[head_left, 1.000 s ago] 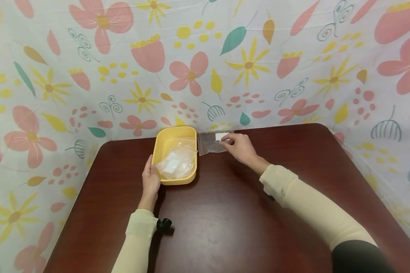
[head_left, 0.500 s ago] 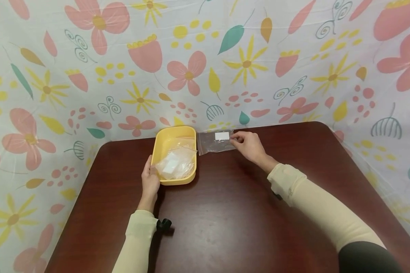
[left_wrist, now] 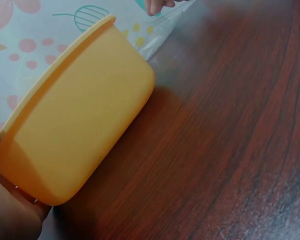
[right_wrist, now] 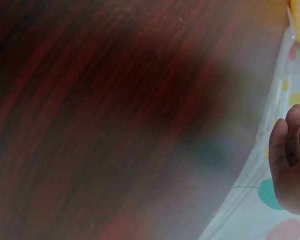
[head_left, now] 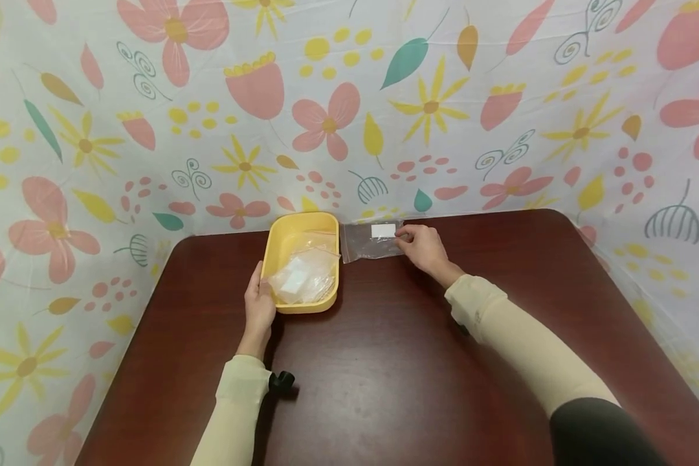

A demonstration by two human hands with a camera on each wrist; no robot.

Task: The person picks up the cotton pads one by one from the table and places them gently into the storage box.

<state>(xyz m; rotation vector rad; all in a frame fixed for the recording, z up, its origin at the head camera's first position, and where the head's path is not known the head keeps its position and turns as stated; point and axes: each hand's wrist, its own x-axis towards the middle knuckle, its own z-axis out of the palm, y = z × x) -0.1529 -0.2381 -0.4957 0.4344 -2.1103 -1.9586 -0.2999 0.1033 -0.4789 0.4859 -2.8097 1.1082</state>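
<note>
My left hand [head_left: 259, 312] grips the left side of a yellow plastic tray [head_left: 275, 234]. In the left wrist view the hand [left_wrist: 12, 212] lies at the near end of the tray's wall [left_wrist: 85, 110]. Several clear plastic bags [head_left: 311, 275] lie heaped inside, one showing a white label. Just right of the tray is a clear zip-lock bag [head_left: 358, 244] with a white label [head_left: 383, 230]. My right hand [head_left: 426, 249] pinches this bag at its right edge; the fingertips are partly hidden. The right wrist view catches only the side of that hand [right_wrist: 292, 160].
A dark reddish-brown wooden table [head_left: 355, 382] lies under everything. Right behind its back edge hangs a white cloth with a flower print [head_left: 326, 123]. A black wrist fitting [head_left: 281, 382] sticks out from the left sleeve.
My right hand has slid a little to the right, from over the label to the bag's right edge. The left hand and tray keep their place; the head view shifts slightly.
</note>
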